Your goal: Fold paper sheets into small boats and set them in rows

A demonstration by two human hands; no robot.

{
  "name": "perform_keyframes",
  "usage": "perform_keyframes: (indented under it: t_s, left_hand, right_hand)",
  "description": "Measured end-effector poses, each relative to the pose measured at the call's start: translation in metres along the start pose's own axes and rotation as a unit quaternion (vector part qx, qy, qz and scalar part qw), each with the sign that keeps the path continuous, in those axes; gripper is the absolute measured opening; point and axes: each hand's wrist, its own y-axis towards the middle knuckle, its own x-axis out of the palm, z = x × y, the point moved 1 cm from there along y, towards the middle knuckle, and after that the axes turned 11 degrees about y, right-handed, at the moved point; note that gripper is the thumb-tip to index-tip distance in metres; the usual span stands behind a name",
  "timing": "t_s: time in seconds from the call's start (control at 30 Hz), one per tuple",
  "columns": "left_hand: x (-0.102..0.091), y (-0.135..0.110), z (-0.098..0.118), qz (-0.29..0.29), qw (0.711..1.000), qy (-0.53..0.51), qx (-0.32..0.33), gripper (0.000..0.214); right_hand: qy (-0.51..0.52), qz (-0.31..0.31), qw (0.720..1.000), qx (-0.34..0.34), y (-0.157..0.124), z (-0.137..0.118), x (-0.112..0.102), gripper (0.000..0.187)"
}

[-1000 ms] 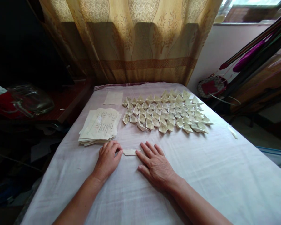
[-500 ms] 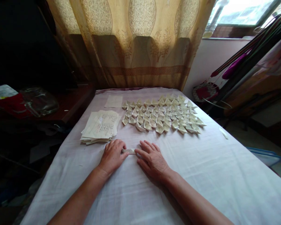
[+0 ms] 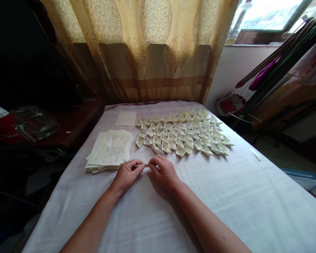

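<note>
A small folded strip of cream paper (image 3: 143, 164) is lifted just off the white cloth, pinched at each end by my hands. My left hand (image 3: 126, 174) grips its left end with thumb and fingers closed. My right hand (image 3: 164, 172) pinches the right end, fingers curled. Just beyond the hands lies a patch of many small folded paper boats (image 3: 183, 133) in rows. A stack of written paper sheets (image 3: 109, 150) rests to the left of my left hand.
A single blank sheet (image 3: 125, 118) lies at the far edge of the cloth-covered table (image 3: 252, 196). A patterned curtain (image 3: 152, 49) hangs behind. A dark side table with a glass jar (image 3: 35, 123) stands left. A small paper scrap (image 3: 255, 154) lies right.
The paper strip lay flat under my fingertips a second ago. Both hands have since closed on its ends and lifted it slightly off the cloth.
</note>
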Motion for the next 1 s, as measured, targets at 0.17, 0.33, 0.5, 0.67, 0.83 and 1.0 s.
perform_keyframes:
  t_s: [0.17, 0.33, 0.5, 0.67, 0.83, 1.0]
  left_hand:
    - [0.005, -0.002, -0.004, 0.019, 0.999, -0.036, -0.011, 0.027]
    - [0.001, -0.008, 0.0, 0.01, 1.0, -0.014, 0.015, 0.018]
    - [-0.005, -0.008, -0.001, -0.067, 0.994, -0.082, -0.024, 0.02]
    - [-0.007, -0.009, 0.001, -0.05, 0.998, -0.043, 0.004, 0.017]
    - [-0.005, -0.012, 0.007, -0.017, 0.998, 0.012, 0.059, 0.016]
    - [-0.005, -0.014, 0.007, -0.013, 0.997, 0.025, 0.071, 0.016]
  right_hand:
    - [0.04, -0.016, 0.999, -0.004, -0.003, 0.004, 0.004, 0.008]
    - [0.1, -0.072, 0.992, -0.001, -0.003, 0.002, 0.0, 0.023]
    - [0.143, -0.058, 0.988, 0.009, -0.006, -0.002, -0.001, 0.025]
    - [0.157, -0.054, 0.986, 0.02, -0.006, -0.004, 0.0, 0.017]
    - [0.18, -0.041, 0.982, 0.029, -0.007, -0.007, -0.001, 0.012]
    - [0.173, -0.036, 0.984, 0.01, -0.008, -0.014, 0.001, 0.013]
